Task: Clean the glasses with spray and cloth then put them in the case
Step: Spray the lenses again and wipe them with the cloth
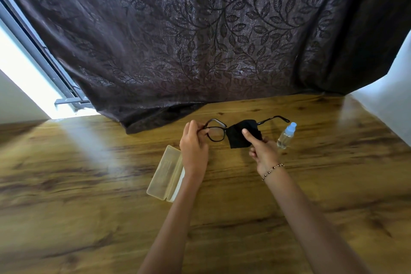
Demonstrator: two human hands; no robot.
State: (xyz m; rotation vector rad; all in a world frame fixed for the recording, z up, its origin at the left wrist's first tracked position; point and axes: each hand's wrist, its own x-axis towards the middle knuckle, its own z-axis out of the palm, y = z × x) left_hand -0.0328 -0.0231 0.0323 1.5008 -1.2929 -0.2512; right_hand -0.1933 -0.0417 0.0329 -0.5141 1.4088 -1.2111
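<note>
A pair of black-framed glasses (215, 133) is held over a wooden table (89, 184) between two hands. The left end of the frame, near the hinge, is pinched by the curled fingers of the left hand (194, 147). The other lens is covered by a black cloth (239, 138), which is gripped by the right hand (263, 153), with the thumb (249, 137) pressed on top of the cloth. A beaded bracelet (272, 170) is worn on the right wrist. A small clear spray bottle (286, 135) lies on the table just right of the right hand. An open, pale case (164, 173) lies beside and partly under the left wrist. A dark leaf-patterned curtain (200, 40) hangs behind.
</note>
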